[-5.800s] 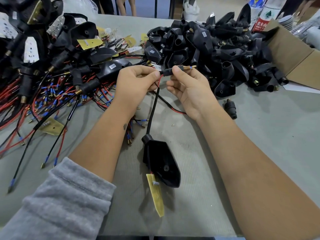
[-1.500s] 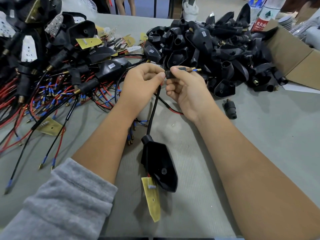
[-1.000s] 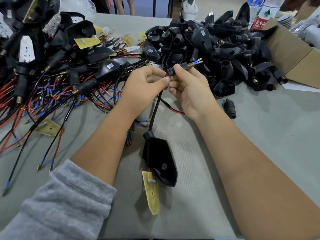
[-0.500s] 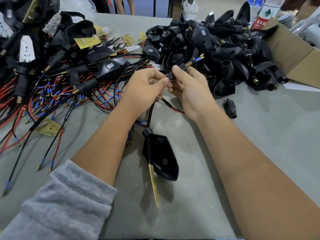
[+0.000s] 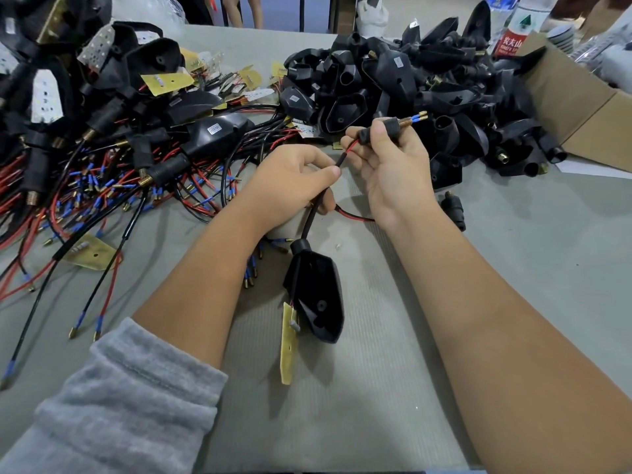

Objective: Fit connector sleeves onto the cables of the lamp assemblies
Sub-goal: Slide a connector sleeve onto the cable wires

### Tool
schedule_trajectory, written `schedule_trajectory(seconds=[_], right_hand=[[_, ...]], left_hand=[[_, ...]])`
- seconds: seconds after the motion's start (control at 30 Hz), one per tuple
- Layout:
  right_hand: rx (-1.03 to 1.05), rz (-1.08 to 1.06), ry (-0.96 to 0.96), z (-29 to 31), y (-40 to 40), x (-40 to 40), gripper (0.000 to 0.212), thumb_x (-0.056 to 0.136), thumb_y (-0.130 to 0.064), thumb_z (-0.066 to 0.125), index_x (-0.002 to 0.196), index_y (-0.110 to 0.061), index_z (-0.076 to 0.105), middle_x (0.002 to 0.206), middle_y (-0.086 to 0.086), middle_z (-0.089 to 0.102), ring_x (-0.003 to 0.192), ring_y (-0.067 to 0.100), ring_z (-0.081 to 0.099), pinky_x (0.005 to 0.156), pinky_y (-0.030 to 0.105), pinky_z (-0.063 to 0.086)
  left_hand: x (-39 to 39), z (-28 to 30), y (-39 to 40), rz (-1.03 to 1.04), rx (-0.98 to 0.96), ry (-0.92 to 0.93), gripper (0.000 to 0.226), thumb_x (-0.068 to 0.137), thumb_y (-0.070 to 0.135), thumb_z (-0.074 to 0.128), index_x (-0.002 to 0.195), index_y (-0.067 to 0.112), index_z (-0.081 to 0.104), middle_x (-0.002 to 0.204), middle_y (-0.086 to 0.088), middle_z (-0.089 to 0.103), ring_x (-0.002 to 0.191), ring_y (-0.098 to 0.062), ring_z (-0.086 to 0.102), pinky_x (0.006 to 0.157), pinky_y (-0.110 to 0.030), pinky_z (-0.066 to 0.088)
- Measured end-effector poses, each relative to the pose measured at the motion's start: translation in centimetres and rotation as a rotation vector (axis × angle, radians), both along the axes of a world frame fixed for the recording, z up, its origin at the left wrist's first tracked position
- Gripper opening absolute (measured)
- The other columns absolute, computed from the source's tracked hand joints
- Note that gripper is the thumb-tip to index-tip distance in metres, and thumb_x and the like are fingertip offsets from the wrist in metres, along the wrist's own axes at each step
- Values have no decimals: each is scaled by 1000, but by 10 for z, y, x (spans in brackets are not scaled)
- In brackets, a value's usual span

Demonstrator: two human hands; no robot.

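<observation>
Sleeve on the cable, held up between both hands.

The right hand (image 5: 386, 165) pinches the connector sleeve (image 5: 376, 129), partly hidden by fingers; it slants up-right, brass tips outermost. The left hand (image 5: 290, 186) curls round the black cable (image 5: 316, 208) below, which runs down to the lamp housing (image 5: 316, 295) on the table (image 5: 513, 268) (open surface lies to the right, parts piles behind).

Grey fleece sleeve (image 5: 113, 405) on left forearm; right arm bare.
</observation>
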State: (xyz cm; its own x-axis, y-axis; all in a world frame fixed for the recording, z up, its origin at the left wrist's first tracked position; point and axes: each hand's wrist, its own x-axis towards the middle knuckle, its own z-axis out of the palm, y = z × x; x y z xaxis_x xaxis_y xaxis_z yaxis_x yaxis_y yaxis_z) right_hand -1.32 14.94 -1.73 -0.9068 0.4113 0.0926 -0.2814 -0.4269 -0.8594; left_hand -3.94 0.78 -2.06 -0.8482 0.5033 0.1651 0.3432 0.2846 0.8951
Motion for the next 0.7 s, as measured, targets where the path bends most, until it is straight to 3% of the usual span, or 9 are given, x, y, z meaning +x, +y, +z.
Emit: schedule_trajectory(seconds=[0.17,0.27,0.4,0.57,0.7], right_hand=[[-65,-28,22,1,2,-1,10,103,-11,45,107,-3,49,93,15,66,80,22,68,76,28,58],[-18,3,-28,1,6,1,13,103,-18,49,103,-5,52,95,14,69,80,22,68,72,26,56],[105,56,-97,1,5,2,15,101,-20,51,94,-8,56,90,12,70,71,18,67,68,27,55],[328,70,-163,0,-1,2,11,99,-20,55,95,-10,57,105,25,69,76,23,67,67,29,54],[298,80,-182,1,1,1,18,99,-21,55,102,-4,60,86,15,69,75,24,65,65,28,54]], left_hand=[[-3,-3,1,16,54,-28,9,100,15,51,95,13,58,57,4,64,50,-13,59,54,-22,50],[-7,-8,0,103,38,29,12,98,22,54,88,24,60,52,8,55,45,-12,46,48,-26,41],[-5,-8,1,117,110,82,20,93,30,58,76,39,64,56,-1,49,50,-15,40,52,-31,35],[-3,-8,1,146,140,128,25,91,29,59,69,39,65,52,9,54,49,-11,42,54,-29,37],[-3,-5,-1,137,170,150,18,94,22,62,77,27,67,49,14,55,46,0,46,51,-14,38]])
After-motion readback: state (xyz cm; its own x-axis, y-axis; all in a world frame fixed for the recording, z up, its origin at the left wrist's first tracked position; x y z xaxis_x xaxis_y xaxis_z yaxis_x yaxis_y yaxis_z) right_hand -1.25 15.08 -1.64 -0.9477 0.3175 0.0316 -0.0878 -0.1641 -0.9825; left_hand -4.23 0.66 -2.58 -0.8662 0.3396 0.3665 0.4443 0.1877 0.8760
